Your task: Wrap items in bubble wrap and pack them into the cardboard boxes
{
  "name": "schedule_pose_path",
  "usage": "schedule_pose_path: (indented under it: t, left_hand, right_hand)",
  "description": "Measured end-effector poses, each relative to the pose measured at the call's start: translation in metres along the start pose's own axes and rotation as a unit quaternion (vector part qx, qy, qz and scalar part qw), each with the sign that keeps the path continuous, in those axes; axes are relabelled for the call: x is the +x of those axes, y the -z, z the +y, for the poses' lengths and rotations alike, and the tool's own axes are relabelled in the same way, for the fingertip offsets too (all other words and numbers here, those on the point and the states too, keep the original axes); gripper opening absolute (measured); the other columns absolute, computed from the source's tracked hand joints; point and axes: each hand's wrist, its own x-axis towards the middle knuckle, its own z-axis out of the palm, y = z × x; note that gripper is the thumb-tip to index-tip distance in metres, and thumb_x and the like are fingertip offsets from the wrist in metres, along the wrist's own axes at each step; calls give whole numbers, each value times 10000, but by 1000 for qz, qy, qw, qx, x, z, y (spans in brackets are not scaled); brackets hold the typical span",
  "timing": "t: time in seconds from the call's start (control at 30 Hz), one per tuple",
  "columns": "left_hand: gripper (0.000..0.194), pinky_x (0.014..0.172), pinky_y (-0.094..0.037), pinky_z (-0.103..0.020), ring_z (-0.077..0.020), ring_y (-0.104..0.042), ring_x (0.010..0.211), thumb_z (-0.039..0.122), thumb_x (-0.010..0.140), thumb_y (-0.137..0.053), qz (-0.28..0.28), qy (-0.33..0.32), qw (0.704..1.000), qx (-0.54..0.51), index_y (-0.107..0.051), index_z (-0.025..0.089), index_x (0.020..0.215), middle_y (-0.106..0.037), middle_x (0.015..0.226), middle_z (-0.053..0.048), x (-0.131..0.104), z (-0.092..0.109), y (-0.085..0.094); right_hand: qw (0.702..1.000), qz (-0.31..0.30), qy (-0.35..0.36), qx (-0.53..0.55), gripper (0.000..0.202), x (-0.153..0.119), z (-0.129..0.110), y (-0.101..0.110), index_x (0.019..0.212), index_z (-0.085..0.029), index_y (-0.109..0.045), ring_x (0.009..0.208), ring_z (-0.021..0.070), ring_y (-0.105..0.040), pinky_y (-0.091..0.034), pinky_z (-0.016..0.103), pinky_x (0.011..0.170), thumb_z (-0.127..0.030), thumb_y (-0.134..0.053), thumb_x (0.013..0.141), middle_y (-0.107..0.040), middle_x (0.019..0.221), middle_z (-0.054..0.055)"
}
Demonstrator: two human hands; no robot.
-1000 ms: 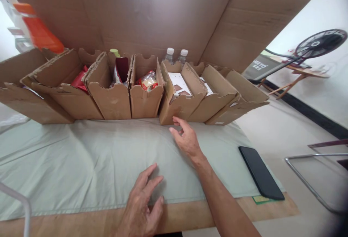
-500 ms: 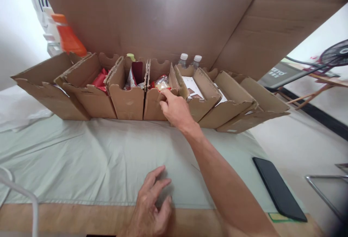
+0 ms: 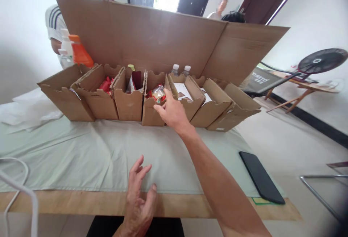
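Reaching over cardboard bin (image 3: 153, 113): right hand (image 3: 176, 113), thumb and forefinger apart.
Snack packet (image 3: 157, 93) beside its fingertips; left hand (image 3: 139, 202) open, nearer wearer.

view: head | from: above near edge of table (image 3: 95, 203) | facing: forward, down | range: table close, boxes (image 3: 128, 105) farther

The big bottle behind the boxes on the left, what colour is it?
Orange bottle, clearest in the head view.
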Motion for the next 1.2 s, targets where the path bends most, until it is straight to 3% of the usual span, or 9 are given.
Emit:
schedule_pose_path:
  t: [0.1,0.23,0.4,0.53,0.67,0.8,0.97,1.1,1.2]
  left_hand:
    - [358,1144,-464,-533,-289,-463,1467,159,993,-494,21,18,1000,12,-604,278,1312,-452,1585,-117,-9,-4,15]
    - [350,1171,-433,-515,-290,-478,1453,203,979,-557,43,30,998,38,-616,289,1314,-499,1554,-96,-7,-11,39]
    - [521,1154,-442,-481,-296,-489,1430,270,948,-640,110,76,991,-32,-512,271,1454,-492,1568,-117,17,-11,54]
    - [674,1164,-433,-489,-312,-475,1447,299,912,-686,99,72,990,-66,-434,303,1537,-457,1603,-105,35,-4,49]
    - [786,1222,-359,-538,-316,-386,1519,293,918,-673,26,81,993,-85,-303,367,1607,-339,1689,-77,47,1,30]
    - [756,1217,-372,-556,-324,-421,1499,322,911,-677,-55,94,987,-122,-351,340,1593,-401,1658,-87,51,4,10]
    - [821,1209,-377,-578,-343,-464,1456,335,817,-791,54,105,987,-105,-426,306,1551,-482,1579,-112,38,-6,14]
    - [893,1214,-327,-663,-376,-484,1435,384,775,-835,82,156,979,-100,-411,285,1554,-497,1561,-143,24,-23,28]
    - [842,1239,-298,-658,-370,-475,1444,416,791,-831,62,187,977,-84,-449,278,1529,-501,1561,-130,20,-24,30]
  right_hand:
    - [1000,-7,4,19,194,19,1,-17,977,-216,-722,675,196,-673,-492,309,699,-197,-546,897,-701,673,8]
    - [999,-12,34,31,217,-27,0,-4,830,-229,-697,671,179,-675,-491,297,693,-245,-521,958,-714,697,3]
    - [991,17,125,48,158,-139,19,60,947,-282,-749,707,177,-716,-551,300,697,-294,-593,973,-786,853,1]
    - [965,240,-68,78,368,-221,69,94,1290,-351,-691,956,266,-763,-626,402,801,-363,-695,923,-788,1124,70]
    - [969,134,-126,163,715,-276,116,89,1482,-335,-545,1154,337,-718,-636,468,853,-513,-771,827,-665,1410,140]
    - [973,40,-201,106,521,-271,108,49,1229,-236,-669,1133,355,-705,-586,522,960,-517,-775,803,-748,1203,146]
    - [958,-9,-115,261,529,-221,94,21,1395,-227,-556,1245,266,-653,-537,444,1069,-425,-631,910,-658,1390,126]
    - [987,50,-148,39,408,-222,142,56,1280,-245,-663,1362,263,-562,-433,451,1169,-437,-597,925,-618,1455,105]
    - [915,122,-328,-201,460,-239,202,99,1267,-189,-645,1370,330,-524,-399,520,1146,-444,-597,886,-602,1449,175]
